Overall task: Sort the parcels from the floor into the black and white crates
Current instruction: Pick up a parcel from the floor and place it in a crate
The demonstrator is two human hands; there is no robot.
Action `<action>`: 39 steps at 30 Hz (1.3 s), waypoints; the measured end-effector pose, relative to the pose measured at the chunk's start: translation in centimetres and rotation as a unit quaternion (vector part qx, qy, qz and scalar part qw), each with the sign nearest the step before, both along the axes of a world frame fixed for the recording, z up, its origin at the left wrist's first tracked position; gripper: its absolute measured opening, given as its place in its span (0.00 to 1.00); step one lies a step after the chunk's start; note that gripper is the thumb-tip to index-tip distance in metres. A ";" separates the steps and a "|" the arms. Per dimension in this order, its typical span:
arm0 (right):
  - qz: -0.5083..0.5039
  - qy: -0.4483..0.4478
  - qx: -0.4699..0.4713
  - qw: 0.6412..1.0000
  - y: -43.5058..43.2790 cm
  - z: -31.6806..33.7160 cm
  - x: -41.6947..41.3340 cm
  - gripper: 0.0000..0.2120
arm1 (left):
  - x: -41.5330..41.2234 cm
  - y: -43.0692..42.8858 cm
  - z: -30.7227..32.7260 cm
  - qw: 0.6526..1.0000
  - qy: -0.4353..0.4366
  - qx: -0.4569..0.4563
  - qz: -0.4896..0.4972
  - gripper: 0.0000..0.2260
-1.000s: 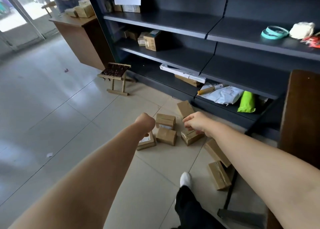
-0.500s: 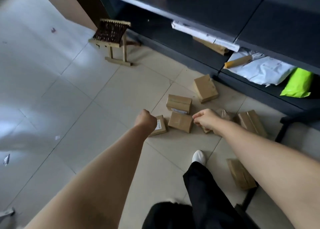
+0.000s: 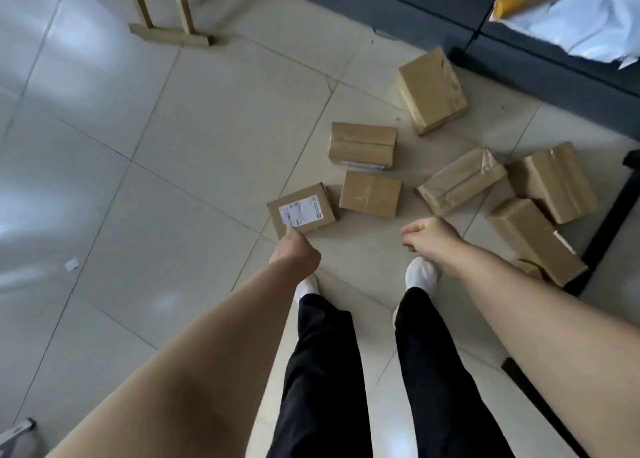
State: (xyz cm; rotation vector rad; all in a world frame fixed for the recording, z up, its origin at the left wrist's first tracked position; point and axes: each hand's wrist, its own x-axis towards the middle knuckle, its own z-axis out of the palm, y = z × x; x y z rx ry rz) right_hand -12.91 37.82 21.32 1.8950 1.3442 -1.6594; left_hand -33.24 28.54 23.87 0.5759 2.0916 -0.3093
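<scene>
Several brown cardboard parcels lie scattered on the tiled floor ahead of my feet. The nearest one, a labelled parcel (image 3: 301, 211), lies flat with its white label up. My left hand (image 3: 294, 249) hangs just over its near corner, fingers curled under and out of sight, holding nothing I can see. Beside it lie a plain parcel (image 3: 370, 194) and a taped parcel (image 3: 362, 146). My right hand (image 3: 429, 237) hovers above bare floor, fingers loosely curled and empty, left of a crumpled parcel (image 3: 460, 180). No crate is in view.
More parcels lie at the right (image 3: 557, 180) and near the dark shelf base (image 3: 554, 73). A white mailer bag (image 3: 588, 17) lies on the lowest shelf. A wooden stool (image 3: 169, 24) stands at the top left. A black metal frame leg (image 3: 609, 222) runs along the right.
The view has tilted down and come closer to the parcels. My right hand has drawn back from the boxes it was over. My left hand now sits at the labelled parcel's near corner.
</scene>
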 end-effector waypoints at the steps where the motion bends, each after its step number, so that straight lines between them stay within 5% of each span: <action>1: -0.003 0.000 -0.004 1.000 -0.5 -1.6 -0.7 0.07 | -0.4 0.1 -1.6 1.000 -0.001 -0.001 -0.015 0.21; 7: 0.047 -0.010 -0.012 0.999 -1.9 -11.8 -4.4 0.08 | -4.0 0.1 -12.1 0.998 0.006 -0.002 -0.069 0.19; 15: 0.210 -0.121 0.109 0.964 0.7 -23.5 -6.0 0.29 | -5.0 -0.4 -25.1 0.992 0.019 0.005 -0.129 0.20; 24: 0.362 -0.158 0.205 0.896 3.7 -32.4 -7.1 0.61 | 0.8 2.3 -32.2 0.967 -0.036 0.222 -0.121 0.18; 29: 0.403 -0.185 0.257 0.859 3.5 -34.2 -6.1 0.60 | 1.1 3.0 -32.6 0.949 -0.011 0.309 -0.063 0.23; 32: 0.328 -0.167 0.287 0.884 3.4 -33.5 -5.0 0.57 | 1.0 2.7 -32.8 0.948 -0.017 0.313 -0.058 0.24; 35: 0.075 -0.006 0.078 0.994 3.8 -32.4 -3.3 0.50 | 1.5 3.2 -32.3 0.940 -0.007 0.342 0.014 0.20; 36: -0.030 0.085 -0.033 0.995 3.6 -31.9 -2.5 0.45 | 1.9 3.5 -32.1 0.938 -0.018 0.340 0.068 0.21; 39: -0.251 0.238 -0.271 0.898 1.5 -31.3 0.2 0.26 | 2.9 5.1 -31.2 0.922 -0.151 0.240 0.263 0.25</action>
